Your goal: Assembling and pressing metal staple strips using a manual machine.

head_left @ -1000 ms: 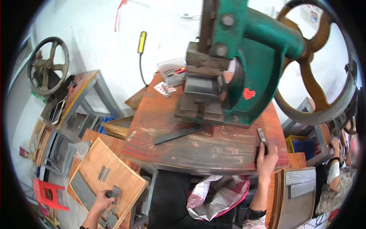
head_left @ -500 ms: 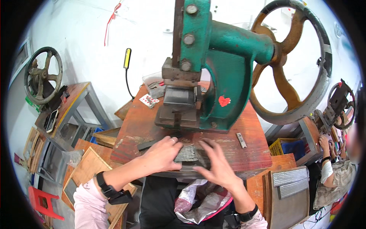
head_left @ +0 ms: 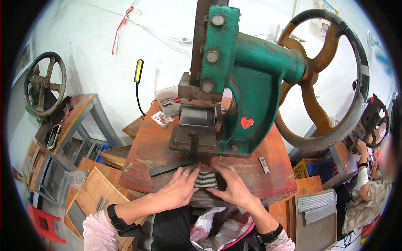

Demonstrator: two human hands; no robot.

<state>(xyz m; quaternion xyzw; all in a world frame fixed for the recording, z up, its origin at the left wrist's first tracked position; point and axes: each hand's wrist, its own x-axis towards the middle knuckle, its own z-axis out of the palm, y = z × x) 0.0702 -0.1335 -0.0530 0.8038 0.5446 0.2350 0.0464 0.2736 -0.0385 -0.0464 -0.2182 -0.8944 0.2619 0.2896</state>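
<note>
At the front edge of the wooden table, a small bundle of thin grey ridged strips (head_left: 206,180) lies side by side. My left hand (head_left: 180,185) grips its left end, fingers on the far side and thumb near. My right hand (head_left: 233,186) closes round the right end, thumb toward me; a dark patch shows beside its palm. A long dark bar (head_left: 171,167) lies just beyond my left fingers. Behind stands a green hand press (head_left: 257,83) with its metal block and base (head_left: 194,140) facing me.
A large handwheel (head_left: 316,108) juts out right of the press. A small metal piece (head_left: 264,165) and a playing card (head_left: 162,119) lie on the table (head_left: 272,184). Boards with grey strips (head_left: 319,202) stand at right, a wooden tray (head_left: 100,186) at left. Another person (head_left: 368,201) works far right.
Both hands have closed in on the bundle from either side; my right hand's fingers have come down to its end. The dark bar is more exposed. The view has shifted slightly.
</note>
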